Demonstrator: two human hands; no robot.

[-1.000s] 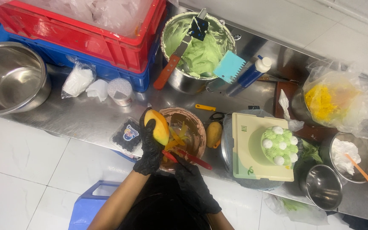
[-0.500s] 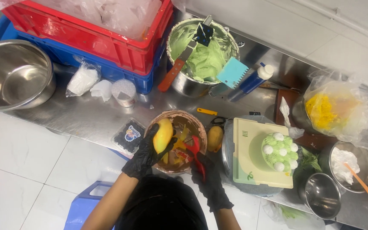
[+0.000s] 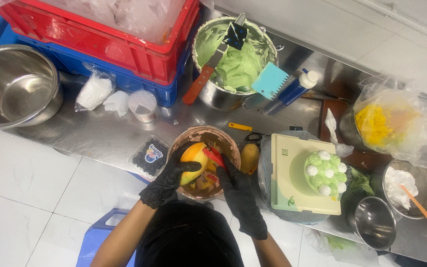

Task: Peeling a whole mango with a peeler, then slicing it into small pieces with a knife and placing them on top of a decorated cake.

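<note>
My left hand (image 3: 171,177), in a black glove, grips a yellow-orange mango (image 3: 193,157) over a brown bowl (image 3: 223,138) holding peelings. My right hand (image 3: 238,190), also black-gloved, holds a red-handled peeler (image 3: 214,158) with its blade against the mango's right side. A second mango (image 3: 249,157) lies on the steel counter just right of the bowl.
A small green cake (image 3: 324,170) sits on a pale square board (image 3: 290,173). Behind are a pot of green cream (image 3: 238,64) with a spatula, red and blue crates (image 3: 114,44), a large steel bowl (image 3: 11,89), a black punnet (image 3: 148,156) and small steel bowls (image 3: 374,222) at right.
The mango has come lower, over the bowl, and my right hand has brought the peeler up against it. The view has shifted slightly.
</note>
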